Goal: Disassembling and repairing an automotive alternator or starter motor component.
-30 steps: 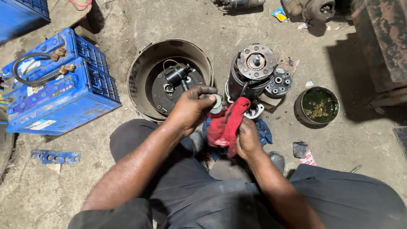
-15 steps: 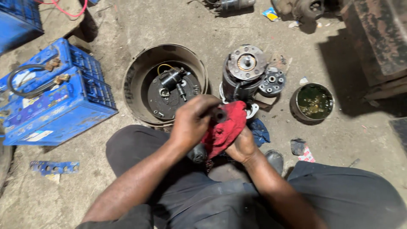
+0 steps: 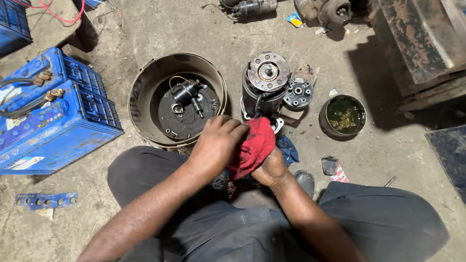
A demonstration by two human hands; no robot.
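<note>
Both hands have drawn closer together: left hand (image 3: 216, 143) and right hand (image 3: 270, 167) clamp a red rag (image 3: 252, 148) around a hidden part, just below the upright motor body (image 3: 264, 87). Greasy cloth may let it slip onto concrete.

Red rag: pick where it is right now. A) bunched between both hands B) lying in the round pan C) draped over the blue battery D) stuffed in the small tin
A: the red rag is bunched between the left hand and right hand.
</note>
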